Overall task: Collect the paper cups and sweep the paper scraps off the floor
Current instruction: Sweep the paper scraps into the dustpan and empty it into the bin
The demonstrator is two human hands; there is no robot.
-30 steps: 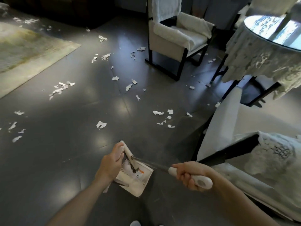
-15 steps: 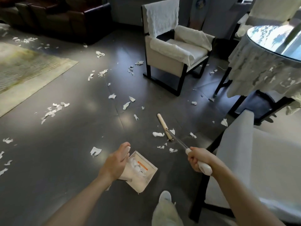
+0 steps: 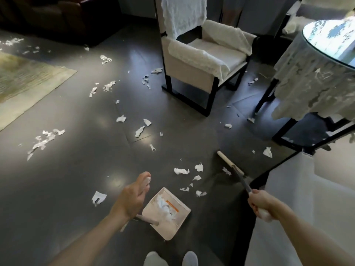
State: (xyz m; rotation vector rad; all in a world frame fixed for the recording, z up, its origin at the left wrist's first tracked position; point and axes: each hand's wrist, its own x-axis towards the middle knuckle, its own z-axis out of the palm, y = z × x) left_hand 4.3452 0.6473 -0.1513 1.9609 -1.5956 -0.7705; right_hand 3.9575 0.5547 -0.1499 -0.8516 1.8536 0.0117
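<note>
Fingers of the right hand (image 3: 259,203) clamp the broom (image 3: 226,161) handle; left hand (image 3: 132,198) fingers straight, apart, over the dustpan (image 3: 171,226) near scraps (image 3: 181,171).

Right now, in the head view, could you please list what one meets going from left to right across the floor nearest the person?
Lone paper scrap → left hand → dustpan → broom → right hand → white chair.

1. A dark, glossy floor (image 3: 76,169) shows soft patches of reflected light.
2. A pale rug (image 3: 23,83) lies at the left, with a dark sofa (image 3: 57,16), possibly leather, behind it.
3. A cream armchair (image 3: 201,60) on a black frame stands mid-room.
4. A round table (image 3: 330,39) under a lace cloth (image 3: 311,87) stands at the right.
</note>
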